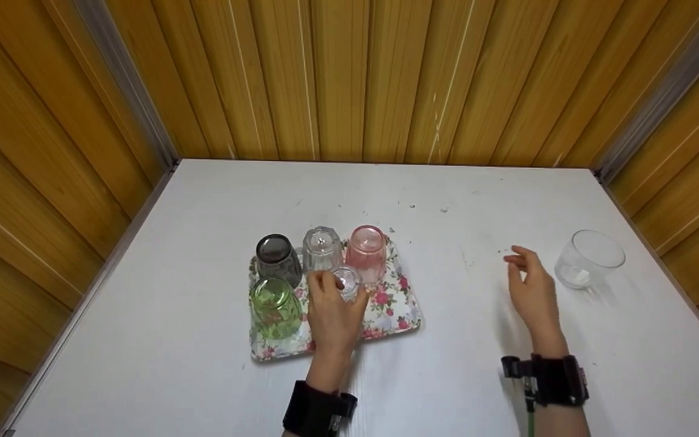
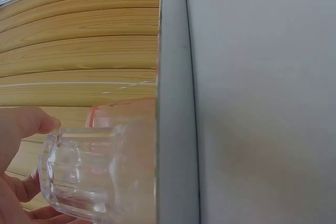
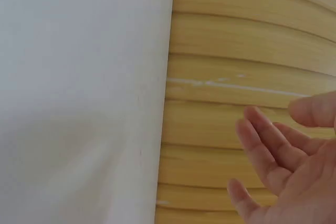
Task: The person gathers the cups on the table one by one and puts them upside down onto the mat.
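Observation:
My left hand (image 1: 332, 315) grips a small clear faceted glass (image 1: 347, 281) near its upturned base, thumb on one side and fingers on the other. In the left wrist view the same glass (image 2: 79, 174) stands upside down, its rim end toward the floral tray (image 1: 395, 303). Behind it on the tray are an upturned pink glass (image 1: 366, 255) and another clear faceted glass (image 1: 321, 250). To the left stand a dark grey glass (image 1: 279, 262) and a green glass (image 1: 276, 309), also upturned. My right hand (image 1: 533, 297) hovers over the table, fingers relaxed and holding nothing.
A clear round tumbler (image 1: 590, 260) sits right side up on the white table (image 1: 161, 273), just right of my right hand. Yellow wood-look panels (image 1: 337, 79) wall in the table at the back and both sides.

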The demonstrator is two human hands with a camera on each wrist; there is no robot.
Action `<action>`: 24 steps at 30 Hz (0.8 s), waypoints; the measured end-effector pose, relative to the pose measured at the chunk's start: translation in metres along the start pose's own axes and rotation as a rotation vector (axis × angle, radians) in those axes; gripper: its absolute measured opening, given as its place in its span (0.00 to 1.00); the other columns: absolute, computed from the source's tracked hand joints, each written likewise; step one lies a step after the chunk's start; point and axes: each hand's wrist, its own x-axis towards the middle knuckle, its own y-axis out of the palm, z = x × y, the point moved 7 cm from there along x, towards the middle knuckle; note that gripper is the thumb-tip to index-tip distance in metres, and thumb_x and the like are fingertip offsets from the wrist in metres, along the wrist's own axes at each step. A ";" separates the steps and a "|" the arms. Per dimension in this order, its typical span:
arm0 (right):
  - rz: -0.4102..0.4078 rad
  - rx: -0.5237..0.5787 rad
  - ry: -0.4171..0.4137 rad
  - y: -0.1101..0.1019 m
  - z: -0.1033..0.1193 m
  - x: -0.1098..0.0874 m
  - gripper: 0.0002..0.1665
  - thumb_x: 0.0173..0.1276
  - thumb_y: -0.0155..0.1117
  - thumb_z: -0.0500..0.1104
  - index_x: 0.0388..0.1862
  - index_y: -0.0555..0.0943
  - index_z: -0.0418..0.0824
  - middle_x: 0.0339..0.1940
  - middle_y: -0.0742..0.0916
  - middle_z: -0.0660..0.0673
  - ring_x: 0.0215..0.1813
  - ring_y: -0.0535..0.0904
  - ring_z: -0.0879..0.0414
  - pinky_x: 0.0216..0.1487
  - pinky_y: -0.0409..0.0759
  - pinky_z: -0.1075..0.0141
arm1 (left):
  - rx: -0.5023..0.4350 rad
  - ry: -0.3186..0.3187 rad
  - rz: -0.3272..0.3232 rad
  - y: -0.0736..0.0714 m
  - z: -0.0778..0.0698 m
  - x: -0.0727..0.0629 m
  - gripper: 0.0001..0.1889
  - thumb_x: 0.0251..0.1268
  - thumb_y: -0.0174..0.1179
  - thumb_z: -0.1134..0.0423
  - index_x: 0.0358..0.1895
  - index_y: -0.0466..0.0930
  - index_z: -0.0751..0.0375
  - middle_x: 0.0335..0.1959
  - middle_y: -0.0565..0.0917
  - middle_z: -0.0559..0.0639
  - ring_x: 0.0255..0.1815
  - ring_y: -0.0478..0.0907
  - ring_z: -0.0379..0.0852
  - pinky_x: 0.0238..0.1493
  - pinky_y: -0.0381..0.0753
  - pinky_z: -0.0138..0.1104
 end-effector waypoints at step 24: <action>-0.146 -0.371 0.090 -0.047 -0.060 0.027 0.31 0.72 0.47 0.28 0.72 0.59 0.17 0.67 0.66 0.16 0.72 0.56 0.22 0.73 0.34 0.27 | 0.201 0.068 -0.116 -0.008 -0.001 0.002 0.12 0.44 0.60 0.73 0.37 0.73 0.66 0.48 0.78 0.67 0.50 0.77 0.65 0.55 0.77 0.55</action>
